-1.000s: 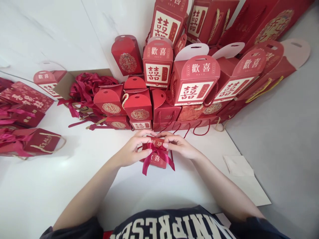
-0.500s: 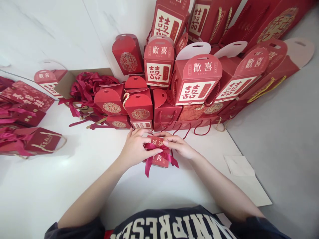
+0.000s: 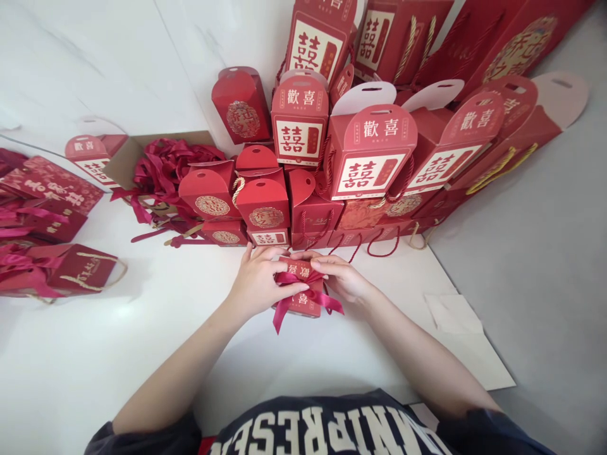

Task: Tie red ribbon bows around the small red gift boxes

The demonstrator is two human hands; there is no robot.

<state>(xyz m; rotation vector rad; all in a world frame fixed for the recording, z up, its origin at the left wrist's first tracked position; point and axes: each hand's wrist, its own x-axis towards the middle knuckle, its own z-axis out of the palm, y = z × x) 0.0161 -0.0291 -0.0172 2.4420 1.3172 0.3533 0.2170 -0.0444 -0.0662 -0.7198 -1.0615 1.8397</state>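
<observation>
A small red gift box (image 3: 303, 306) with gold characters stands on the white table (image 3: 95, 354) in front of me. A dark red ribbon (image 3: 308, 295) is tied round it in a bow, its two tails hanging down left and right. My left hand (image 3: 258, 281) is closed on the bow's left loop, thumb and forefinger pinching it. My right hand (image 3: 344, 278) pinches the ribbon at the bow's right side, fingers curled over the box top.
A heap of red gift boxes and bags (image 3: 370, 151) with rope handles rises just behind the box. A cardboard box of loose red ribbons (image 3: 161, 167) sits at the back left. More red bags (image 3: 61, 268) lie at the far left. White paper (image 3: 455, 316) lies right.
Both hands closed in on the bow and pulled it snug. The box shifted slightly away from me, and the ribbon tails swung a little outward.
</observation>
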